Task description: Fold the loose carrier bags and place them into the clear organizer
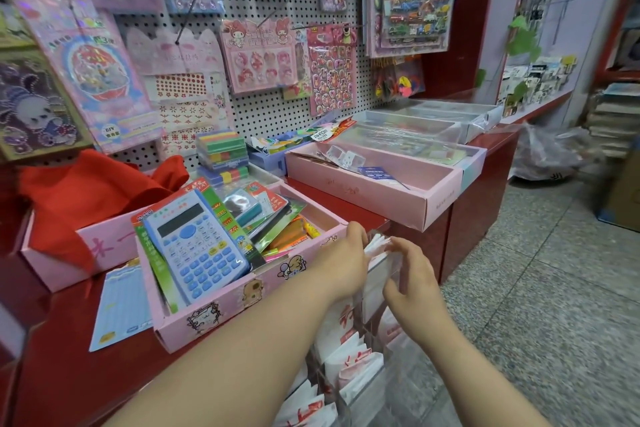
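Folded white carrier bag [375, 246] pinched between left hand [341, 263] and right hand [412, 274], both gripping it, at far compartment of clear organizer [388, 367]; more folded bags [349, 354] stand in nearer compartments

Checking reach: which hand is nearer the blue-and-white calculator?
Left. The left hand is just right of the blue-and-white calculator; the right hand lies farther right.

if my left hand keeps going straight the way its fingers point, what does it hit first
Probably the pink box across the red counter. The left hand points up and away from the clear organizer; depth is unclear.
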A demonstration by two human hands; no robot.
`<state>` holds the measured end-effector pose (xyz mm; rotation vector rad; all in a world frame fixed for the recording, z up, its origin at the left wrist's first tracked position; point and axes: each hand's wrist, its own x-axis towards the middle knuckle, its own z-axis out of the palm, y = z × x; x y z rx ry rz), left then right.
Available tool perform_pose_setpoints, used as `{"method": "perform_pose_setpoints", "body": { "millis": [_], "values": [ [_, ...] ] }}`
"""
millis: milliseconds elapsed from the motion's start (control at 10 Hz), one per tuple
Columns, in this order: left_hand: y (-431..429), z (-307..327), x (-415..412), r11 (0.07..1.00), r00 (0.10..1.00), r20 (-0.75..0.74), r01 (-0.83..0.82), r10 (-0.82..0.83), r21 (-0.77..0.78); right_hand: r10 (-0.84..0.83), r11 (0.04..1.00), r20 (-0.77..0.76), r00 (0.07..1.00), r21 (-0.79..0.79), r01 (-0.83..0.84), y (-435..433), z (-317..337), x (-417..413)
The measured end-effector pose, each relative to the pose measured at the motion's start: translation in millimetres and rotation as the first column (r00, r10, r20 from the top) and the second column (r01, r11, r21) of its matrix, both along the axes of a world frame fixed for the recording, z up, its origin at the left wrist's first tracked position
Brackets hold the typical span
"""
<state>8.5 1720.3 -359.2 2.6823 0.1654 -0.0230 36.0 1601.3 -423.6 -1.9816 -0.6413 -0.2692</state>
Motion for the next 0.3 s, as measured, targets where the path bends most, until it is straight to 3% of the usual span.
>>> {"method": "perform_pose_setpoints", "body": {
  "millis": [300],
  "values": [
    [8,-1,-9,0.998,0.997,0.074,-0.017,0.021,-0.056,-0.006,1.000,0.040,0.999,-0.010,0.006,-1,-3,-4]
  ]
}}
